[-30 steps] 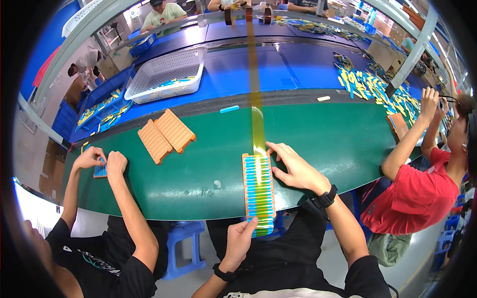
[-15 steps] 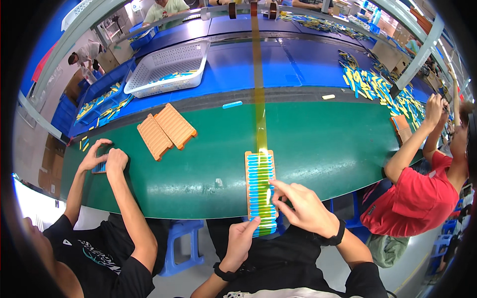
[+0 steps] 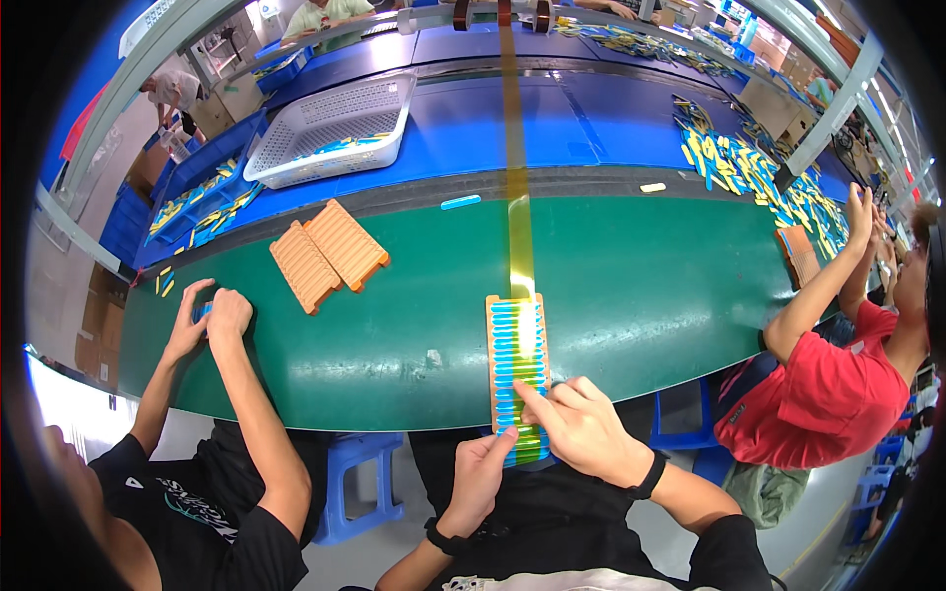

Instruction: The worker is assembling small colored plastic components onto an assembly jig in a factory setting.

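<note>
An orange grooved tray (image 3: 491,364) lies lengthwise at the near edge of the green table, filled with a row of blue strips (image 3: 504,345). Clear yellow tape (image 3: 520,236) runs down from a roll at the top and lies along the strips. My left hand (image 3: 477,483) grips the tray's near end, thumb on top and fingers hidden beneath. Over the lower half of the tray, my right hand (image 3: 591,433) holds nothing I can see. Its index finger is stretched onto the tape and strips, while the other fingers curl loosely.
Two orange grooved trays (image 3: 330,258) sit to the left, and a loose blue strip (image 3: 460,202) lies beyond. A white basket (image 3: 330,128) stands at the back left, a strip pile (image 3: 759,182) at right. Co-workers sit on both sides; tape rolls (image 3: 503,14) hang overhead.
My right hand has moved from the tray's right edge down and left, its index finger now stretched onto the tape. My left hand stays at the near end.
</note>
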Demonstrator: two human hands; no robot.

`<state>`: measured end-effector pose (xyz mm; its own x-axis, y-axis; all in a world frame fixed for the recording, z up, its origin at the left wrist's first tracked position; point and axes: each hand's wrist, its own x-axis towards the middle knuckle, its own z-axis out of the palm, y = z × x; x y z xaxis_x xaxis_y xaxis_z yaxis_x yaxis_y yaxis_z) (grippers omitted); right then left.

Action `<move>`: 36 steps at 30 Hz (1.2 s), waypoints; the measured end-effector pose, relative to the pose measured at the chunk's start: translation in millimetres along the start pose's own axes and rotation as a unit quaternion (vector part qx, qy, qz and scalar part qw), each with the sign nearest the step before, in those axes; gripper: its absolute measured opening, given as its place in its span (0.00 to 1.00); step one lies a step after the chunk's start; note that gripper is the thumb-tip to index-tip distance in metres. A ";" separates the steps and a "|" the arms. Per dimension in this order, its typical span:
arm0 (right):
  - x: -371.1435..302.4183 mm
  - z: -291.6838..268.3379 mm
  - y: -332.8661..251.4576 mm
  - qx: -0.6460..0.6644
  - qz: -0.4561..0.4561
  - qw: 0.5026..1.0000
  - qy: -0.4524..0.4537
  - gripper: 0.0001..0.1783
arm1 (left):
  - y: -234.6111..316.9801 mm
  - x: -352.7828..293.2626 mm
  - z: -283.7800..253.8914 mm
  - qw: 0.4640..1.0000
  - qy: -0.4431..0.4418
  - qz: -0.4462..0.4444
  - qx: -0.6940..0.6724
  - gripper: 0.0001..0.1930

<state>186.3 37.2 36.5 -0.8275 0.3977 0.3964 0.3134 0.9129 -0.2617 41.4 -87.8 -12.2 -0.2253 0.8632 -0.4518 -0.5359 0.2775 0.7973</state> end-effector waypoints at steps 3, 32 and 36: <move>6.7 -0.4 1.4 -0.017 0.000 1.000 0.002 0.39 | -3.2 3.2 2.6 0.999 0.007 0.033 -0.023 0.15; 94.4 26.7 89.1 0.042 0.126 0.984 0.118 0.13 | 1.6 12.1 -3.2 0.995 -0.042 0.083 0.019 0.16; 84.8 17.0 78.8 0.065 0.168 0.972 0.151 0.13 | -0.5 11.2 -4.5 0.995 -0.036 0.084 0.025 0.17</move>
<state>132.9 141.2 34.5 -0.5070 0.6987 0.5047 0.4651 0.7148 -0.5223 35.5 -80.2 -19.5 -0.2480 0.9270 -0.2812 -0.4532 0.1455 0.8794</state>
